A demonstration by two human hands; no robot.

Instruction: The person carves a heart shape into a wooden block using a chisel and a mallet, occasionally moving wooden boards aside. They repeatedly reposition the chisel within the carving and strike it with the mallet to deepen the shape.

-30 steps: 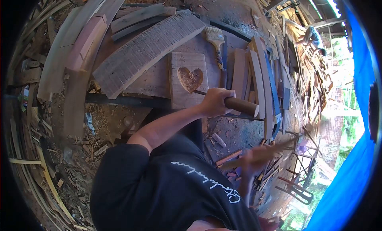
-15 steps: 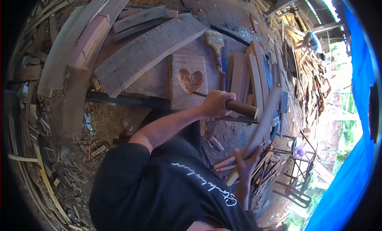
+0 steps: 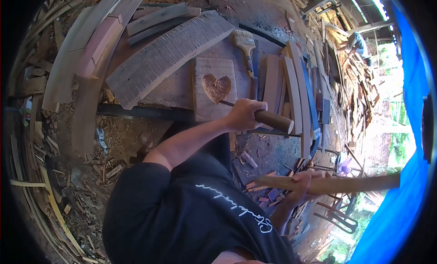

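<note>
My left hand (image 3: pixel 244 114) is closed around the wooden handle of a chisel (image 3: pixel 278 122). The chisel's thin metal blade points at the lower tip of a heart-shaped recess (image 3: pixel 215 88), cut into a light wooden block (image 3: pixel 198 69). Lower right, my right hand (image 3: pixel 304 185) grips a long wooden stick (image 3: pixel 359 184), held roughly level and well apart from the chisel handle. A paintbrush (image 3: pixel 246 45) with pale bristles lies just beyond the block.
The block rests on a workbench (image 3: pixel 170 93). A wide rough plank (image 3: pixel 168 54) lies left of it, and several narrow wood strips (image 3: pixel 271 82) lie to its right. Offcuts and shavings (image 3: pixel 109 173) litter the ground. A blue tarp (image 3: pixel 387 218) hangs at right; another person (image 3: pixel 358 44) is far off.
The stick in my right hand has swung down and away from the chisel handle, from steeply slanted to nearly level. My left hand and the chisel stay almost in place.
</note>
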